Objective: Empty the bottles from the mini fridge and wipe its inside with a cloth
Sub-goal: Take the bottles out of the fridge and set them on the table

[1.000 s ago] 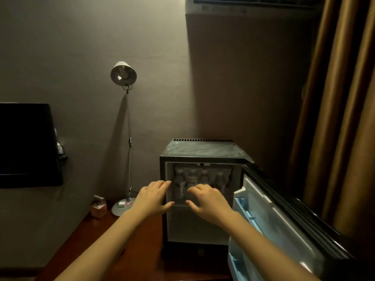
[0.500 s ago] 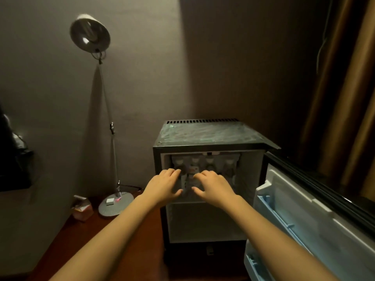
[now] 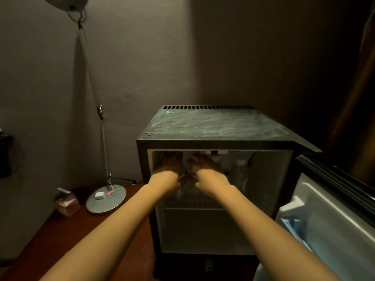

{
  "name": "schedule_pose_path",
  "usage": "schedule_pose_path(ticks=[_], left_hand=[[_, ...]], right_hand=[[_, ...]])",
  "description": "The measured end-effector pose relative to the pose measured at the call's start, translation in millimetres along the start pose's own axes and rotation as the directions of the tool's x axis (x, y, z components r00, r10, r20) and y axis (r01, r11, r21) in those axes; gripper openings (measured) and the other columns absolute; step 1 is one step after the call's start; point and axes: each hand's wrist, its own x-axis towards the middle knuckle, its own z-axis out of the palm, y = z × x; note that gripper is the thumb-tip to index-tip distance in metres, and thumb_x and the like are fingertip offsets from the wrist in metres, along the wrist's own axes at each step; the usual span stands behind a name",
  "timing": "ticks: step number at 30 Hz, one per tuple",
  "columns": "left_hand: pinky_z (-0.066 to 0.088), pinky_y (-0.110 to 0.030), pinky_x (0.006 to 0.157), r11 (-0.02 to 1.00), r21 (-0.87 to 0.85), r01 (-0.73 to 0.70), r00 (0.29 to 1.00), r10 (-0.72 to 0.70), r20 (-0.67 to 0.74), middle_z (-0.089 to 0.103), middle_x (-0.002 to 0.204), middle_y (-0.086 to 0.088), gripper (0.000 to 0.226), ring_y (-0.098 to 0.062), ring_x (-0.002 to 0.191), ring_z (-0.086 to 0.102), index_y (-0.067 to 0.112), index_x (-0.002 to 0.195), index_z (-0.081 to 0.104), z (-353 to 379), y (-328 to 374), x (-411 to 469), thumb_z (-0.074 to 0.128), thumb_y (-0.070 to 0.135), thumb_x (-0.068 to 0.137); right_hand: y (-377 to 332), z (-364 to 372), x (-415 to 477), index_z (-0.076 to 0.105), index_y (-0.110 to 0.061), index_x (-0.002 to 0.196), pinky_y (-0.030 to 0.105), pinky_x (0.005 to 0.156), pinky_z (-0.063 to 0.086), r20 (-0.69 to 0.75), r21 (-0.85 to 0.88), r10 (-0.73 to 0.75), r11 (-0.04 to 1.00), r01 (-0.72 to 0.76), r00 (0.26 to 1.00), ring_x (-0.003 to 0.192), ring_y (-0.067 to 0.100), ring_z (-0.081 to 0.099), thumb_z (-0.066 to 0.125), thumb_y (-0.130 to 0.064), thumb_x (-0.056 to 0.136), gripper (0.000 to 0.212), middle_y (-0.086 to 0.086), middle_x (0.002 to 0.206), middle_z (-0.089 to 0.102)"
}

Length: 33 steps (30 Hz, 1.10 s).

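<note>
The black mini fridge (image 3: 219,128) stands with its door (image 3: 324,211) swung out to the right. On its upper shelf (image 3: 194,207) stand several clear plastic bottles (image 3: 240,168). Both my arms reach into that upper compartment. My left hand (image 3: 168,169) is at the left end of the row and my right hand (image 3: 207,169) is just beside it. A bottle (image 3: 187,180) shows between the two hands. The fingers lie in shadow among the bottles, so their grip is unclear. The lower compartment (image 3: 203,232) holds nothing that I can see. No cloth is in view.
The fridge sits on a reddish wooden surface (image 3: 81,240). To its left are a lamp's round base (image 3: 105,199), its thin pole (image 3: 95,90) and a small carton (image 3: 67,203). The open door takes up the lower right, and a curtain (image 3: 363,98) hangs behind it.
My view has moved closer and lower toward the fridge. Both hands have gone from in front of the opening to inside the upper compartment among the bottles.
</note>
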Motion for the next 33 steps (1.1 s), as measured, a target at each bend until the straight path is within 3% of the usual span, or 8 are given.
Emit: schedule_pose_path(ticks=[4,12,15,19,22,26,30,33], left_hand=[[0.027,-0.043,0.110,1.000,-0.004,0.007,0.992,-0.008,-0.130,0.022,0.151,-0.010,0.083,-0.031,0.137,0.025,0.020,0.144,0.010,-4.4,7.3,16.2,0.061,0.039,0.082],[0.033,-0.042,0.106,0.998,0.010,0.065,0.987,-0.063,-0.146,0.034,0.144,-0.010,0.069,-0.031,0.131,0.034,0.021,0.139,0.024,3.4,6.0,23.5,0.061,0.036,0.082],[0.031,-0.044,0.107,0.998,0.005,0.068,0.979,-0.065,-0.193,0.032,0.145,-0.008,0.069,-0.031,0.132,0.033,0.024,0.138,0.023,6.1,7.6,19.7,0.061,0.033,0.081],[0.023,-0.049,0.112,0.994,0.060,0.086,0.994,-0.082,-0.077,0.020,0.151,-0.009,0.065,-0.034,0.138,0.020,0.024,0.139,0.022,0.1,7.5,18.5,0.056,0.035,0.085],[0.033,-0.049,0.108,0.999,0.035,0.039,0.999,-0.038,-0.033,0.029,0.146,-0.011,0.051,-0.034,0.132,0.031,0.021,0.134,0.032,-7.1,9.3,2.5,0.054,0.028,0.089],[0.049,-0.038,0.086,0.989,0.130,-0.077,0.997,0.079,-0.016,0.054,0.118,-0.013,0.029,-0.030,0.106,0.057,0.014,0.120,0.049,-14.5,12.3,-29.2,0.051,0.017,0.091],[0.047,-0.036,0.088,0.994,0.087,-0.073,0.997,0.074,-0.003,0.048,0.122,-0.015,0.037,-0.029,0.108,0.053,0.016,0.127,0.042,-18.0,16.0,-44.9,0.051,0.015,0.091],[0.045,-0.034,0.086,0.994,0.079,-0.081,0.997,0.081,0.005,0.044,0.123,-0.015,0.045,-0.028,0.109,0.049,0.017,0.129,0.037,-20.6,16.9,-46.1,0.055,0.015,0.088]], right_hand=[[10.2,11.0,24.0,0.028,-0.030,0.141,0.043,0.101,0.041,0.017,0.038,0.057,0.998,-0.057,0.998,0.130,0.030,0.038,0.057,-0.038,0.088,0.061,0.004,0.149,0.032],[17.8,18.9,33.3,0.020,-0.028,0.146,0.042,0.100,0.041,0.015,0.107,0.072,0.992,-0.073,0.997,0.129,0.030,0.041,0.057,-0.033,0.089,0.068,0.008,0.149,0.035],[18.6,19.6,28.4,0.016,-0.030,0.146,0.044,0.103,0.039,0.025,0.108,0.062,0.992,-0.065,0.998,0.134,0.030,0.034,0.058,-0.033,0.088,0.071,0.006,0.153,0.027],[18.6,12.0,22.4,0.028,-0.025,0.143,0.044,0.105,0.035,0.042,0.043,0.024,0.999,-0.025,0.999,0.135,0.030,0.031,0.053,-0.033,0.092,0.057,0.005,0.153,0.026],[18.1,5.3,18.0,0.036,-0.022,0.139,0.045,0.102,0.036,0.073,-0.027,-0.014,1.000,0.016,0.997,0.132,0.032,0.034,0.046,-0.036,0.095,0.047,0.009,0.149,0.031],[20.7,5.7,6.6,0.038,-0.024,0.135,0.040,0.096,0.040,0.105,-0.057,-0.031,0.998,0.037,0.994,0.121,0.030,0.044,0.046,-0.032,0.095,0.041,0.009,0.137,0.042],[18.0,4.2,-12.3,0.046,-0.023,0.126,0.034,0.088,0.047,0.026,0.114,-0.100,0.989,0.096,0.995,0.105,0.024,0.054,0.051,-0.025,0.093,0.033,0.007,0.126,0.047],[9.3,-0.1,-20.6,0.045,-0.020,0.130,0.039,0.085,0.052,0.015,0.147,-0.140,0.980,0.136,0.990,0.104,0.026,0.059,0.054,-0.019,0.092,0.040,0.010,0.123,0.052]])
